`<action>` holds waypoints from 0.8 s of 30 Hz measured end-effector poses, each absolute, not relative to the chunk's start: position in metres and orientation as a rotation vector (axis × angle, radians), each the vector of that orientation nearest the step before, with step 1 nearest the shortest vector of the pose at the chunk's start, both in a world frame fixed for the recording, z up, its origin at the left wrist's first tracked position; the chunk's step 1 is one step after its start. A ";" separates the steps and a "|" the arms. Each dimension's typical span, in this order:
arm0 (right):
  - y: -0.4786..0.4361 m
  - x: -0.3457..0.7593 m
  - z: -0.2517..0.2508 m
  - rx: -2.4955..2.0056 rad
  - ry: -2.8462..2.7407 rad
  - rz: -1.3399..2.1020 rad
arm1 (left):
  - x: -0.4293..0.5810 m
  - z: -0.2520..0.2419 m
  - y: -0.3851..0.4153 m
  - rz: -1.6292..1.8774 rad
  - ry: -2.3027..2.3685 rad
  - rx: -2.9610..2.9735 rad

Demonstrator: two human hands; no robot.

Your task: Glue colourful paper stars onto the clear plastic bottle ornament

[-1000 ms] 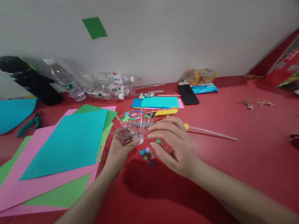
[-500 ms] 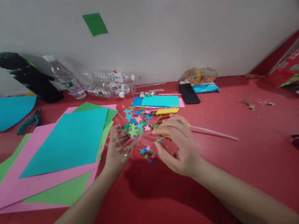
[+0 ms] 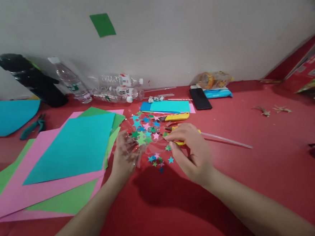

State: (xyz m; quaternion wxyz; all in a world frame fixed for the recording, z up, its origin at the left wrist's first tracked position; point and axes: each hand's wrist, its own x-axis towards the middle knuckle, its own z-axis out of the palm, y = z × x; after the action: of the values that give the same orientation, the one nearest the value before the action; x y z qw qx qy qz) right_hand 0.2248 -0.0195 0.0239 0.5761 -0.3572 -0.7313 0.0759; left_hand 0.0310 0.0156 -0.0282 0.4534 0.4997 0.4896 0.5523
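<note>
My left hand [image 3: 122, 159] holds a clear plastic piece [image 3: 145, 130] from below, and its fingers show through the plastic. The piece is splayed into strips and covered with small coloured paper stars, its starred face turned up toward me. Pinched together, the fingers of my right hand [image 3: 192, 152] close on the piece's right edge. Several loose stars [image 3: 158, 161] lie on the red table [image 3: 222, 194] just below the piece, between my hands.
A yellow utility knife [image 3: 177, 116] lies behind the piece, a clear stick [image 3: 226, 140] to its right. Coloured paper sheets [image 3: 71, 148] spread at left, with pliers [image 3: 34, 125], plastic bottles [image 3: 116, 90], a black phone [image 3: 200, 98] and a red box [image 3: 312, 60] around.
The clear piece has tipped from edge-on to face me, showing its stars. My right hand has shifted slightly to its right edge. A blue star now lies beside my right fingers.
</note>
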 end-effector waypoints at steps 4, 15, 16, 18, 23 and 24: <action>-0.018 0.225 0.023 -0.855 -1.698 0.195 | 0.031 -0.028 0.017 1.347 1.240 1.226; -0.024 0.221 0.027 -0.802 -1.848 0.138 | 0.035 -0.017 0.015 1.336 1.318 1.276; -0.025 0.221 0.027 -0.807 -1.864 0.120 | 0.035 -0.016 0.015 1.338 1.313 1.296; -0.026 0.219 0.027 -0.837 -1.879 0.103 | 0.036 -0.015 0.015 1.360 1.301 1.338; -0.025 0.216 0.024 -0.951 -1.817 0.216 | 0.038 -0.021 0.015 1.394 1.322 1.485; -0.024 0.216 0.024 -0.988 -1.784 0.255 | 0.038 -0.021 0.014 1.399 1.318 1.511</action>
State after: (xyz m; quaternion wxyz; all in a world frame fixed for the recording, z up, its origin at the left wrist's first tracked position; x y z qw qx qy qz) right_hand 0.2161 -0.0242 0.0238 0.5170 -0.4114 -0.7431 0.1063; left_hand 0.0383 0.0142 -0.0213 0.3415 0.5808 0.5069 0.5377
